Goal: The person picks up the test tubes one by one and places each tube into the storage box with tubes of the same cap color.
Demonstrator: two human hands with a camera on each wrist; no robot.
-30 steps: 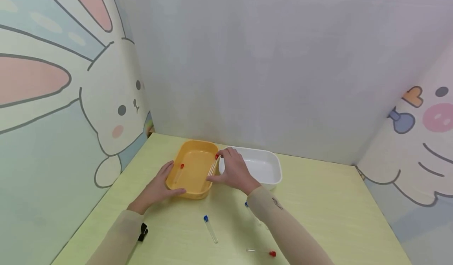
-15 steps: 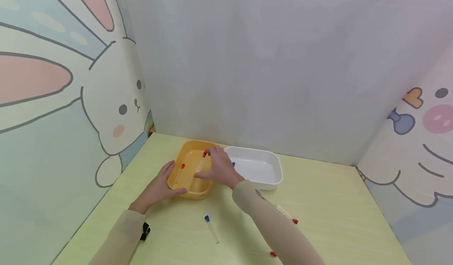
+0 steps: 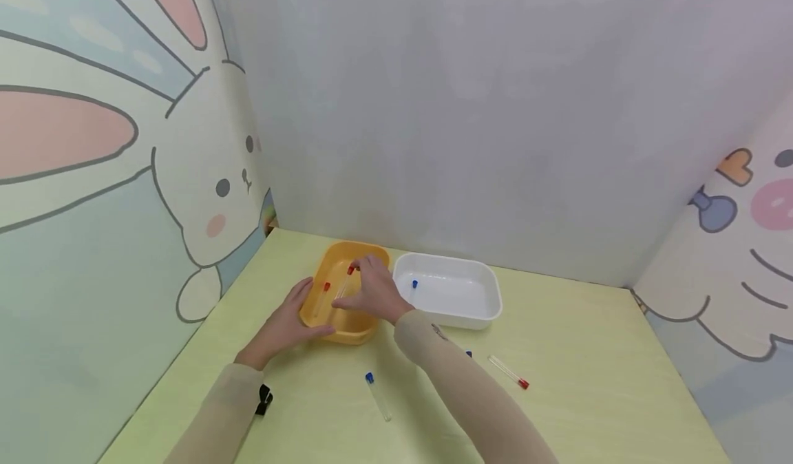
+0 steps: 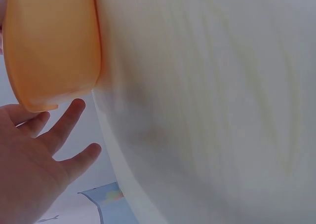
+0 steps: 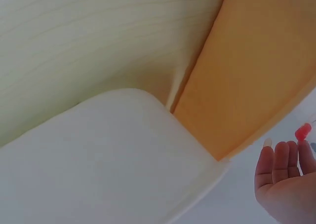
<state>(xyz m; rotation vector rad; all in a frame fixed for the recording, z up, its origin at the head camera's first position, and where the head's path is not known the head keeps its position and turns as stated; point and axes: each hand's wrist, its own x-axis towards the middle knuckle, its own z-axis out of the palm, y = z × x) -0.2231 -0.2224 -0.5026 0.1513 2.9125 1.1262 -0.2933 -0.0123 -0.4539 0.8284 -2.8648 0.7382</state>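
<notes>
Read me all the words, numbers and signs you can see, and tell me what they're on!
There are none I can read.
Right sleeve: a small dark mark, too small to tell if it's writing.
I see no writing on the orange tray, white tray or tubes.

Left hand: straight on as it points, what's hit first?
The left hand would likely meet the orange, rounded-rectangular, plastic-looking tray first, at its near-left corner; any gap is unclear.
</notes>
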